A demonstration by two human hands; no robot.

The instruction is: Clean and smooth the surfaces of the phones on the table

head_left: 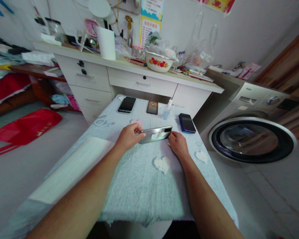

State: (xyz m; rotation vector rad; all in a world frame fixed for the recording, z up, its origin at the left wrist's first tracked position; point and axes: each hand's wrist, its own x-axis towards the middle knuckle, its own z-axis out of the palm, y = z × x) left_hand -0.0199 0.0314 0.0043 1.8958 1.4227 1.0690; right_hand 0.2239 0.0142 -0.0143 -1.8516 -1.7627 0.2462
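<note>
A silver smartphone (155, 135) is tilted up on its long edge above the cloth-covered table (144, 189), its shiny back and dark camera block facing me. My left hand (130, 135) pinches its left end between thumb and fingers. At the other end, my right hand (178, 143) is closed around the lower right corner. Beyond the hands lie a black phone (127, 105), a small brownish phone or case (152, 108) and a dark phone with a blue-purple edge (187, 123). A clear spray bottle (166, 110) stands upright between the last two.
A white strip of cloth or paper (74, 167) lies along the table's left side. Behind stands a white desk (89, 74) bearing a paper roll (106, 43) and a flowered bowl (159, 62). A washing machine (251, 139) is at right; a red bag (27, 127) lies left.
</note>
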